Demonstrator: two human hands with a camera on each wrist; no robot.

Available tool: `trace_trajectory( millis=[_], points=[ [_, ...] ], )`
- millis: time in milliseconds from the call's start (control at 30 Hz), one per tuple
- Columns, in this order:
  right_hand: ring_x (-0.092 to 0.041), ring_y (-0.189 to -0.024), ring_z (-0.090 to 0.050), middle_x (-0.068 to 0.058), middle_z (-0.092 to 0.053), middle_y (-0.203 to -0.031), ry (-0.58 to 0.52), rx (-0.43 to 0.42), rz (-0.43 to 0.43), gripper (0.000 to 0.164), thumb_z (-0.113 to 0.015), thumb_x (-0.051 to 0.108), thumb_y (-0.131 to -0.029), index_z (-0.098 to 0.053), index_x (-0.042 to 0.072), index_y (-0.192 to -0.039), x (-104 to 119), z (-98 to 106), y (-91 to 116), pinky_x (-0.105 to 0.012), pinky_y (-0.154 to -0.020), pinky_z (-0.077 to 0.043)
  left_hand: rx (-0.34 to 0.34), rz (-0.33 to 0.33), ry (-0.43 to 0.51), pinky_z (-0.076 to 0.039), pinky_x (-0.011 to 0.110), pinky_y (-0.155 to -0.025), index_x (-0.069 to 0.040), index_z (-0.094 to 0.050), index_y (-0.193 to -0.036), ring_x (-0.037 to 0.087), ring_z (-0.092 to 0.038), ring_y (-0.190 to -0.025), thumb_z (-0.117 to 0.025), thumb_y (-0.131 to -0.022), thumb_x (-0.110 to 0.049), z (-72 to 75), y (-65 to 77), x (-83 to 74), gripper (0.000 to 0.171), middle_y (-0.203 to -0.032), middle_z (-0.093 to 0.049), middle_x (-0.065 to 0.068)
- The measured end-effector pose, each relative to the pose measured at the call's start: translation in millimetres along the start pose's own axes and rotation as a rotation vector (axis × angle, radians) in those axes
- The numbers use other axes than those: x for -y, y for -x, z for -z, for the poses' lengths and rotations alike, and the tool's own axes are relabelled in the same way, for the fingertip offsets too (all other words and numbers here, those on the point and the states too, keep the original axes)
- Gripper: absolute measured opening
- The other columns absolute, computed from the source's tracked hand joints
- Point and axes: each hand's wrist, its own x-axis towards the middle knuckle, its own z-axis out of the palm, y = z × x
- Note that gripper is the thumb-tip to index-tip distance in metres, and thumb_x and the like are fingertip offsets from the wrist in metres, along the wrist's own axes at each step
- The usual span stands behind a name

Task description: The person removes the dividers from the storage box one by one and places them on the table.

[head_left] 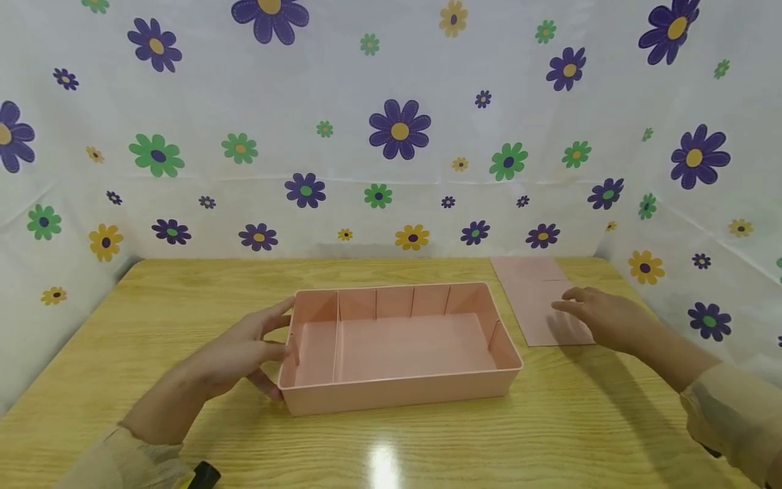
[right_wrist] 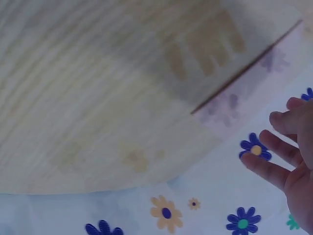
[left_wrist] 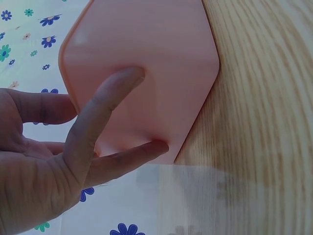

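A shallow pink box (head_left: 397,397) stands on the table, its top uncovered and a thin divider (head_left: 337,336) near its left end. At that left end is my left hand (head_left: 235,350), fingers spread along the outer wall. The left wrist view has the thumb (left_wrist: 110,95) and another fingertip laid against the outside of the box (left_wrist: 161,39). To the right, my right hand (head_left: 605,319) hovers over a flat pink panel (head_left: 531,312), fingers loosely bent with nothing between them. In the right wrist view the right hand (right_wrist: 293,156) appears at the right edge, fingers apart.
The flat pink panel has a seam line across it near its far end. The wood-grain table (head_left: 183,285) reaches back to a white flower-print cloth (head_left: 275,102), which also hangs at both sides. A small black object (head_left: 204,475) shows by the left sleeve.
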Motion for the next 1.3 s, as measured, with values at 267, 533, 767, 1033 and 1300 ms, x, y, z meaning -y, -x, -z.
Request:
trace_trajectory(
  millis=[267, 533, 767, 1033, 1300],
  points=[
    [-0.027, -0.085, -0.061, -0.012, -0.065, -0.099, -0.069, -0.086, -0.073, 0.027, -0.062, 0.001, -0.08, -0.065, 0.008, -0.106, 28.1, 36.8, -35.5, -0.04, -0.068, -0.056, -0.003, -0.005, -0.004, -0.054, 0.056, -0.057, -0.025, -0.011, -0.148, 0.037, -0.052, -0.107, -0.05, -0.088, -0.003, -0.5, 0.2, 0.0, 0.076, -0.15, -0.016, 0.018],
    [-0.008, -0.076, -0.058, 0.003, -0.066, -0.089, -0.225, -0.36, 0.086, 0.015, -0.061, 0.011, -0.084, -0.067, 0.014, -0.098, 108.3, 71.9, -83.9, -0.028, -0.063, -0.054, -0.015, -0.001, 0.01, -0.054, 0.056, -0.056, -0.025, -0.01, -0.148, 0.038, -0.049, -0.111, -0.049, -0.088, -0.001, -1.3, 1.2, 2.2, 0.076, -0.15, -0.017, 0.017],
    [0.0, -0.073, -0.054, 0.008, -0.065, -0.086, -0.468, -0.36, 0.12, 0.015, -0.057, 0.013, -0.086, -0.067, 0.016, -0.098, 177.2, 85.2, -113.5, -0.018, -0.059, -0.051, -0.014, -0.004, 0.008, -0.054, 0.056, -0.056, -0.028, -0.012, -0.148, 0.038, -0.049, -0.112, -0.048, -0.088, 0.0, -0.8, 1.3, 0.6, 0.075, -0.15, -0.017, 0.016],
    [-0.004, -0.083, -0.056, 0.006, -0.063, -0.096, -0.39, -0.381, 0.299, 0.018, -0.057, 0.01, -0.086, -0.064, 0.016, -0.101, 222.4, 83.4, -146.5, -0.017, -0.069, -0.05, -0.02, -0.002, -0.002, -0.054, 0.055, -0.057, -0.025, -0.01, -0.148, 0.036, -0.05, -0.111, -0.049, -0.087, 0.0, -0.5, 1.4, -0.7, 0.077, -0.151, -0.017, 0.015],
    [-0.013, -0.115, -0.047, 0.0, -0.058, -0.119, -0.171, -0.15, 0.519, 0.034, -0.057, -0.002, -0.084, -0.063, 0.014, -0.113, 252.6, 87.4, -171.1, -0.019, -0.098, -0.038, -0.013, 0.006, 0.009, -0.054, 0.055, -0.058, -0.025, -0.009, -0.148, 0.035, -0.054, -0.105, -0.047, -0.087, 0.0, 0.5, 2.9, -0.9, 0.076, -0.15, -0.017, 0.016]
  ],
)
